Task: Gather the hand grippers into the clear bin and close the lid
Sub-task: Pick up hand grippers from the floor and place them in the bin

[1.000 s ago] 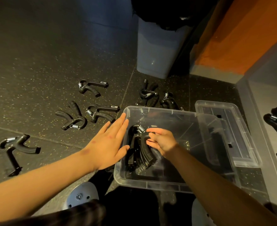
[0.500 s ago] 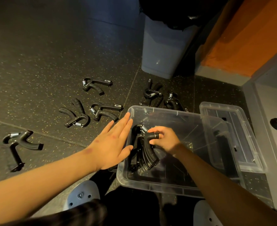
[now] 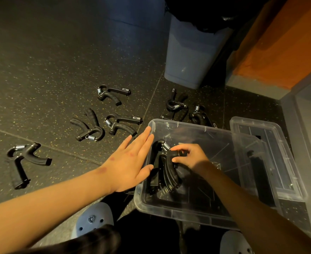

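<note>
Dark speckled rubber floor (image 3: pixel 59 52), seams crossing; grey-blue waste bin (image 3: pixel 191 57) and orange wall (image 3: pixel 279 43) behind.

Clear plastic bin (image 3: pixel 178 212): on floor, straight ahead, open on top. Clear plastic lid (image 3: pixel 272 129): off, just right of bin, near edge overlapping bin's right wall. Flat or leaning, cannot tell.

Right hand (image 3: pixel 189 159): inside bin, fingers and thumb curled round upper handle end of black spring-loaded hand gripper (image 3: pixel 169 173), on a small stack against bin's left wall. Stack count unclear.

Left hand (image 3: pixel 131 162): released, fingers straight and together, palm down, at outer left wall of bin. Contact with wall not resolvable.

Loose on floor:
- nearest floor gripper (image 3: pixel 121 124), just ahead of left fingertips
- splayed gripper (image 3: pixel 90 127), beside it to the left
- upper gripper (image 3: pixel 112 94), farther out
- far-left gripper (image 3: pixel 25 162), well apart
- two rear grippers (image 3: pixel 175 105), behind bin's far wall

Judgement: step in hand is seating one gripper in bin. Gathering well short of done, lid step not yet begun.

Key relation: nearest floor gripper lies forward and slightly left of left hand, long axis roughly left-right, handle ends toward bin, spring end away. Left hand much nearer than right, and free. Short forward reach, grasp across both handles probably enough.
</note>
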